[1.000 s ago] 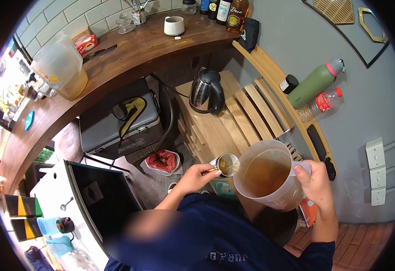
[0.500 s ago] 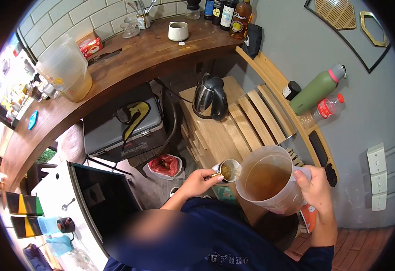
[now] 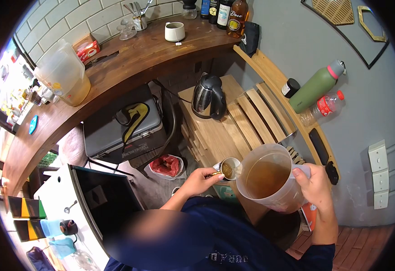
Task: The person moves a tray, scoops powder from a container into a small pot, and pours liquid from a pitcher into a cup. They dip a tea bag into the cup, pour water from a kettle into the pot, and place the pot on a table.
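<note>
Plastic pitcher: translucent, half full of brown liquid, held in the air over the front edge of the wooden rack; I judge it heavy, sloshy and thin-walled, best gripped by its handle.
Right hand: wrapped tight round that handle, pitcher tilted toward the cup.
Metal cup: small, light, stiff, nearly full, just beside the spout.
Left hand: pinching the cup's short handle.

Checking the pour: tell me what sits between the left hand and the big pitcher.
A small metal cup, held in the left hand, sits at the rim of the pitcher, brown liquid inside. The head view shows this.
</note>
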A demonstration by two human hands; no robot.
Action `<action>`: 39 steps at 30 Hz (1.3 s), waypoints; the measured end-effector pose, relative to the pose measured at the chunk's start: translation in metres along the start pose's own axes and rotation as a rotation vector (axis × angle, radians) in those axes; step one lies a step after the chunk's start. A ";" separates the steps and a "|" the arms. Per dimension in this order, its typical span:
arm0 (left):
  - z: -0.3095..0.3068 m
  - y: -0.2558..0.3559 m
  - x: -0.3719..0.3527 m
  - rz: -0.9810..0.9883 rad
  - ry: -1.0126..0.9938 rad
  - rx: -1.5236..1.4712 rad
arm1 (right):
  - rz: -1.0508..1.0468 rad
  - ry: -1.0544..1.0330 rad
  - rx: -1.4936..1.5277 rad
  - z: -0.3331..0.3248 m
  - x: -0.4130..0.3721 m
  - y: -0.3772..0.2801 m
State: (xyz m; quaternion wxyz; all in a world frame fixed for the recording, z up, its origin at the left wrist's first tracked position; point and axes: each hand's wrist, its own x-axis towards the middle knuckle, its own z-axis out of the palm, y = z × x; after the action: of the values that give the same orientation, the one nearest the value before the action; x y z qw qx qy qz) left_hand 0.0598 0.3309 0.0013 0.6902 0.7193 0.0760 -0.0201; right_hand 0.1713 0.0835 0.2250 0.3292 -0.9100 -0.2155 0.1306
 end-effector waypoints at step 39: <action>0.007 0.007 0.010 -0.025 0.004 -0.045 | -0.016 -0.016 0.098 0.003 0.006 0.023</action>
State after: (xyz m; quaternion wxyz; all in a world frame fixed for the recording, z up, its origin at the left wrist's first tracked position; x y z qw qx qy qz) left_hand 0.0713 0.3241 0.0071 0.7057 0.7027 0.0870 -0.0257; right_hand 0.1823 0.0719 0.2076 0.3726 -0.8900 -0.2187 0.1458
